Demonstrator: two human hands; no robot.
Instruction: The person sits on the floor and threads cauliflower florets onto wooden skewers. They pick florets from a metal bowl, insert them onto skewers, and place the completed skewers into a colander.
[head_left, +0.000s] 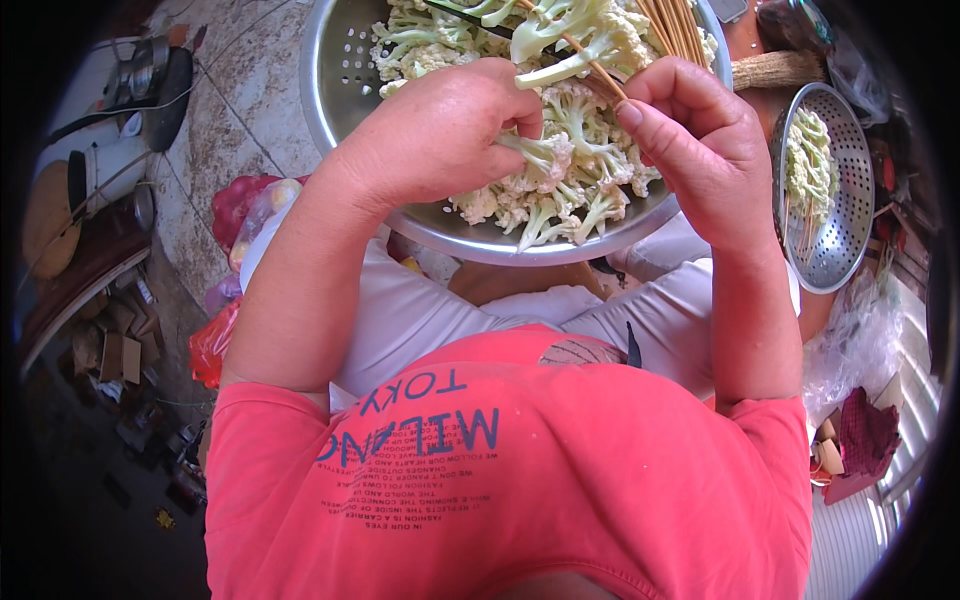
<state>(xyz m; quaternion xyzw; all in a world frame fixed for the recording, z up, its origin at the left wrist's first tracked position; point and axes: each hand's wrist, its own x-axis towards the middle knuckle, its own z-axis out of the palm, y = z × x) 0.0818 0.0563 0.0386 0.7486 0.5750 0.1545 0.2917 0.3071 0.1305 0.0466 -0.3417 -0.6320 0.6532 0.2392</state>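
My right hand (694, 142) grips the lower end of a wooden skewer (577, 46) between thumb and forefinger. Pale green-white cauliflower pieces (566, 67) are threaded along that skewer, which slants up to the left. Lower and to the left, my left hand (457, 135) pinches a loose cauliflower floret (546, 156) by its stem. Both hands are over a large stainless steel colander (480, 244) heaped with cut cauliflower (585, 124). A bundle of bare skewers (679, 30) lies on the heap behind my right hand. Partly hidden among the florets is a dark narrow strip (480, 22).
At right, a smaller perforated metal colander (847, 180) holds skewered cauliflower (810, 165). A straw brush (776, 70) and clear plastic bags (851, 337) are near it. On the left floor sit a red mesh bag (244, 206), a red plastic bag (217, 341) and cardboard boxes (120, 356).
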